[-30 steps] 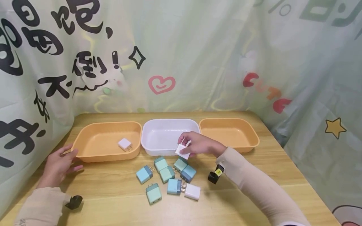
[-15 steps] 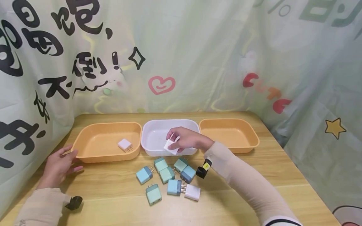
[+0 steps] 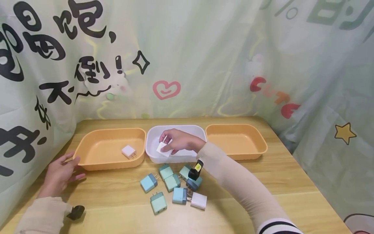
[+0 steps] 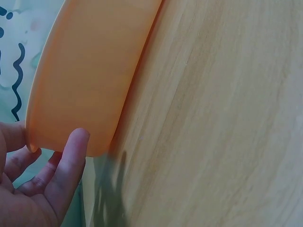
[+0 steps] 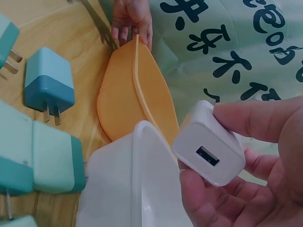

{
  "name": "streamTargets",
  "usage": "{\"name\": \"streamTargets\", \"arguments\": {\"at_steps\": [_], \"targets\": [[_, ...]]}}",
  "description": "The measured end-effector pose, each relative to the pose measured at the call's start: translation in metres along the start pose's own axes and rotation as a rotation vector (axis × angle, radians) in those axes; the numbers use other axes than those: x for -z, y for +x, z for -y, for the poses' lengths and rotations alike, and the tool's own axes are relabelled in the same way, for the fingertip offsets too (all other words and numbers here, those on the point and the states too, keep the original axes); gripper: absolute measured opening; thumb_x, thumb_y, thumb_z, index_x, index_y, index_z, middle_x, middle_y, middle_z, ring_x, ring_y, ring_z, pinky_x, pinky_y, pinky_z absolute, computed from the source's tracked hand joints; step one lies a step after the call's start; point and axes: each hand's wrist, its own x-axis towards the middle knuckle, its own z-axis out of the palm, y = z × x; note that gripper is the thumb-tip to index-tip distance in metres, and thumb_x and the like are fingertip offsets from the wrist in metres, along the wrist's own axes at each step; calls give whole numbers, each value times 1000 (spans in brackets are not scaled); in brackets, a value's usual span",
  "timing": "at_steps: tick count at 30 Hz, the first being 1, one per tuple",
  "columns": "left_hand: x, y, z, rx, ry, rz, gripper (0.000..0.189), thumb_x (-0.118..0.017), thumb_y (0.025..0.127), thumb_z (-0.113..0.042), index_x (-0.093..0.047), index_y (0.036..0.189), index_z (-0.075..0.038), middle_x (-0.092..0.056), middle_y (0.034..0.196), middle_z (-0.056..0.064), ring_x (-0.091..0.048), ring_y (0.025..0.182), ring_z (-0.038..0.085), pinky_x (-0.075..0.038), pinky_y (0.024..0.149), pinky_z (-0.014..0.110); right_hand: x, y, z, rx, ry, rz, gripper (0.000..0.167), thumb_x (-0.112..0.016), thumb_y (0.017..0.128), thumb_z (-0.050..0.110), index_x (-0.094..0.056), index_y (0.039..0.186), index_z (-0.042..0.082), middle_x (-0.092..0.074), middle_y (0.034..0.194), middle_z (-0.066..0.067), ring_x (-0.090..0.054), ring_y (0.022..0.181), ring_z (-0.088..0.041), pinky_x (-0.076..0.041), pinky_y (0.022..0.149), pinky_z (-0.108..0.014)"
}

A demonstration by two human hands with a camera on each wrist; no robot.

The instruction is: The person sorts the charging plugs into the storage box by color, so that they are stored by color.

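My right hand pinches a white charger plug between thumb and fingers, over the white tray. In the right wrist view the held charger shows its USB port, and the white tray's rim stands just below it. My left hand holds the outer end of the left orange tray. The left wrist view has its fingers at that tray's end and rim. Inside the left orange tray lies another white charger plug.
In front of the trays several charger plugs lie loose: blue ones, green ones and a white one. On the right stands a second orange tray. A printed curtain hangs behind the wooden table.
The right hand has moved left with the white charger, from the white tray's right front corner to its left side. The left hand stays at the orange tray's end.
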Motion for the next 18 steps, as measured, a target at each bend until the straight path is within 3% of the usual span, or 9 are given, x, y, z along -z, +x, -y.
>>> {"name": "streamTargets", "arguments": {"at_steps": [11,18], "targets": [[-1,2,-1,-35,29,-6,76,-57,98,-27,-12,155,-3,-23,146,33,-58,79,3,-58,73,45,-11,26,12,-9,26,-6,26,-78,82,11,-61,103,8,-56,98,-8,-57,81,-18,-58,65,-31],[0,0,0,-12,10,-9,76,-57,98,-27,-12,155,-5,-22,147,32,-59,79,3,-58,74,45,-22,43,23,-25,7,-7,27,-78,83,15,-60,101,9,-56,94,-4,-54,80,-14,-55,62,-29]]}}
